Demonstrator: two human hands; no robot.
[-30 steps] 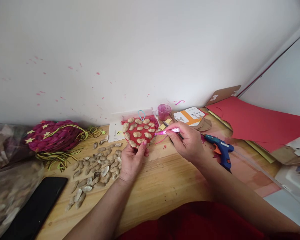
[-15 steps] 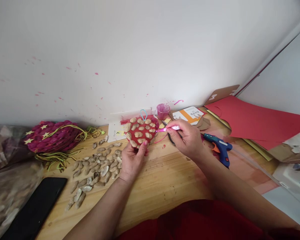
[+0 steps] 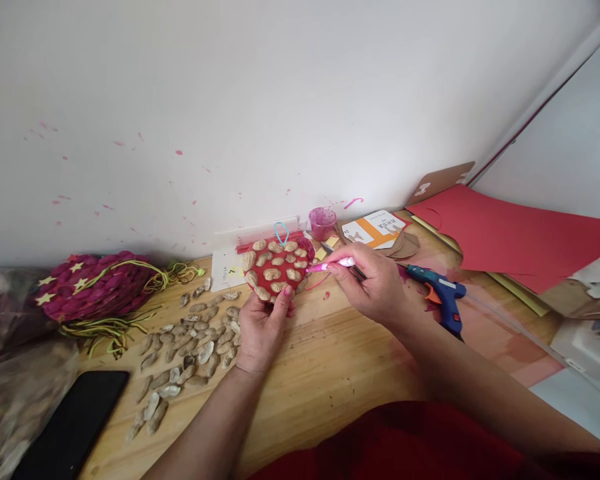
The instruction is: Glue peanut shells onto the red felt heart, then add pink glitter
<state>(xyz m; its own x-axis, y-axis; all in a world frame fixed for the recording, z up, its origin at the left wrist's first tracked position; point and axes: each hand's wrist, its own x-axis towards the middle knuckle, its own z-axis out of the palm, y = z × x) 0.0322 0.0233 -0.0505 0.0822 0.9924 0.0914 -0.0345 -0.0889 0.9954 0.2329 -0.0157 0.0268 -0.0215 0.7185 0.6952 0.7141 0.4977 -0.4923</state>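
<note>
My left hand (image 3: 264,327) grips the lower edge of a round red disc (image 3: 283,268) covered with peanut shells, thumb on its front. A light blue loop (image 3: 281,233) stands up from the disc's top. Closed round a pink and white pen (image 3: 341,263), my right hand (image 3: 373,283) is at the disc's right side. The pen's tip is at the right edge, close to a shell; whether it touches is too small to tell. Magenta colour shows on the disc's upper right edge. Loose peanut shells (image 3: 195,343) lie on the table left of my left hand.
A pink-stained cup (image 3: 323,224) stands by the wall. To the right are a blue glue gun (image 3: 446,300), red sheets (image 3: 520,233) and cut cardboard (image 3: 375,230). On the left lie magenta discs with stars (image 3: 100,283), a black phone (image 3: 75,427) and plastic bags (image 3: 20,400).
The view has shifted slightly, so most things appear a little further left. Both hands keep their holds; the pen's tip sits slightly lower along the disc's right edge.
</note>
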